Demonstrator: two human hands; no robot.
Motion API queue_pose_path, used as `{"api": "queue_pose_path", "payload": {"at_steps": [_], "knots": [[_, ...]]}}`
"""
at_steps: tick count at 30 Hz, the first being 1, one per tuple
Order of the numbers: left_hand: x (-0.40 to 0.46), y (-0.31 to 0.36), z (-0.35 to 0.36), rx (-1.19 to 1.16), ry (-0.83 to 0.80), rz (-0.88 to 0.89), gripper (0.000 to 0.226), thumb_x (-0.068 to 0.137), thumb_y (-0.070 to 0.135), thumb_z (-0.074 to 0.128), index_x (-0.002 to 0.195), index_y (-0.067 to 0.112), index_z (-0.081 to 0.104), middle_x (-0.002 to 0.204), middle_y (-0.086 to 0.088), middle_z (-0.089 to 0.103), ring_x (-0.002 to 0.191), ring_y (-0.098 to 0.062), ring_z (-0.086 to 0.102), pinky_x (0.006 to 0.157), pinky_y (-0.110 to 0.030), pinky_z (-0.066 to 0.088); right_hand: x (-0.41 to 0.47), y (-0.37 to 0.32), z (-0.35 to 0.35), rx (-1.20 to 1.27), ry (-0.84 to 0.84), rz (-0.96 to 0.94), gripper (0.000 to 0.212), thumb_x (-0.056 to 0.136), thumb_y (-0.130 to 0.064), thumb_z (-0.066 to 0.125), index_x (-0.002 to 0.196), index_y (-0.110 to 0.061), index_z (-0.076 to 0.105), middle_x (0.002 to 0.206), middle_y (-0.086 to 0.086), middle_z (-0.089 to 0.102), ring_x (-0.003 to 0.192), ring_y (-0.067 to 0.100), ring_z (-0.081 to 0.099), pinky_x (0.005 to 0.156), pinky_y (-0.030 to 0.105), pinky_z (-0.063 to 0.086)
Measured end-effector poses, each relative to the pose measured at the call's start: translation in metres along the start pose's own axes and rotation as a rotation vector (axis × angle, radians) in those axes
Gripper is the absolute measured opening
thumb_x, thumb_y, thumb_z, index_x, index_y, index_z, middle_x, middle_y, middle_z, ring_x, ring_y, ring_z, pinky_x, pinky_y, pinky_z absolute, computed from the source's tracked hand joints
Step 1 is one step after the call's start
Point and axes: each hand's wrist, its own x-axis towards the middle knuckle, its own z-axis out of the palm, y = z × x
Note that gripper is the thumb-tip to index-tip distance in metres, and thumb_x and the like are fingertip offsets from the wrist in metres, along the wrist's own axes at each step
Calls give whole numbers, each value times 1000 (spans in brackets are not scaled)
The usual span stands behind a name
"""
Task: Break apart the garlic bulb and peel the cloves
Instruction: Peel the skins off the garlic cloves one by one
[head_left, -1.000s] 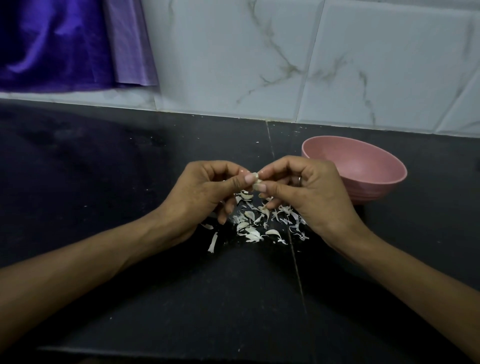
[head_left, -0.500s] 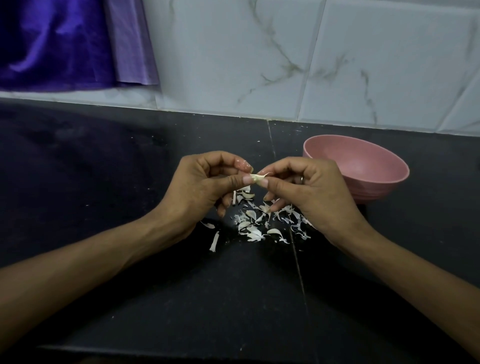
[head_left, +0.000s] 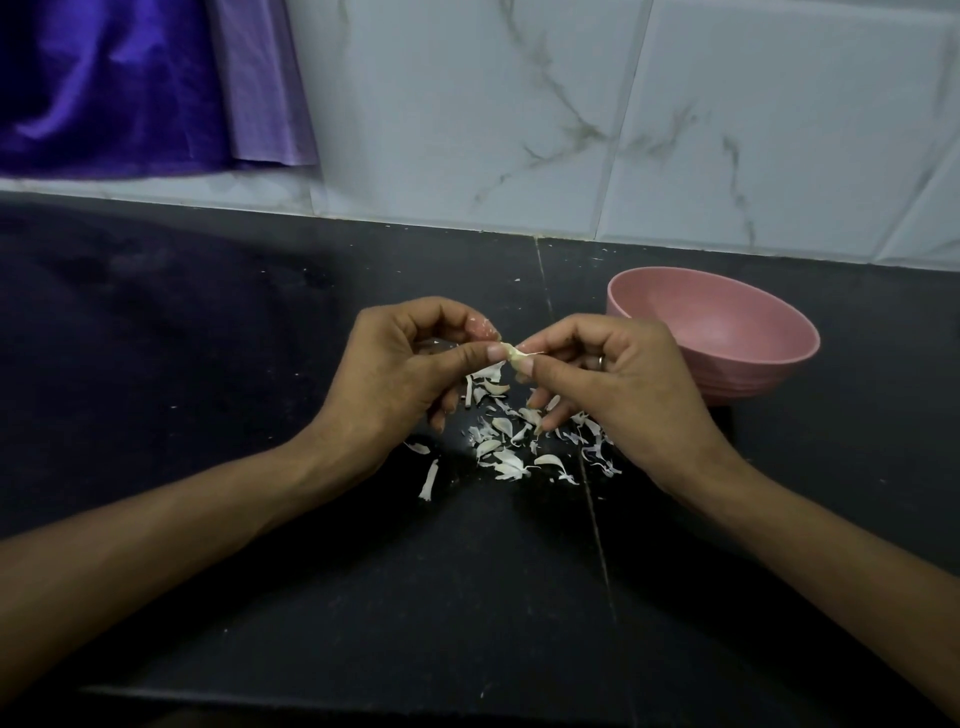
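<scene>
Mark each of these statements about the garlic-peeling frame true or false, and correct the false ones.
1. Both hands pinch one garlic clove between them. True.
2. The pink bowl stands beside the left hand. False: it stands beside the right hand.
3. Loose peels lie on the dark counter below the hands. True.
4. The peels are piled in the bowl. False: they lie on the counter.

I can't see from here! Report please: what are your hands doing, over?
Left hand and right hand both pinching one garlic clove. Peels piled on counter below. Pink bowl beside, nothing blocking.
</scene>
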Motion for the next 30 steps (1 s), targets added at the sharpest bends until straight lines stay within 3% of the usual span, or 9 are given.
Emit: {"api": "queue_pose_path", "payload": {"at_steps": [11,18,30], "knots": [[1,-5,-1,88,20,45,10,77,19,77,77,11,72,47,-7,54,36,-15,44,37,-23,40,-3,-2,6,123,4,88,8,87,-2,70,92,5,70,79,19,71,57,16,66,50,28,57],[-1,-4,0,157,53,86,10,79,23,76,80,16,69,45,1,55,35,-12,47,37,-21,39,-1,-4,6,188,15,160,10,86,-4,70,93,4,70,84,22,71,57,15,64,49,28,56],[-2,2,0,146,59,159,17,75,28,75,81,14,69,49,6,59,33,-13,46,36,-23,40,0,-10,4,430,-122,408,19,80,-13,66,94,0,70,74,9,68,52,11,59,47,23,52]]}}
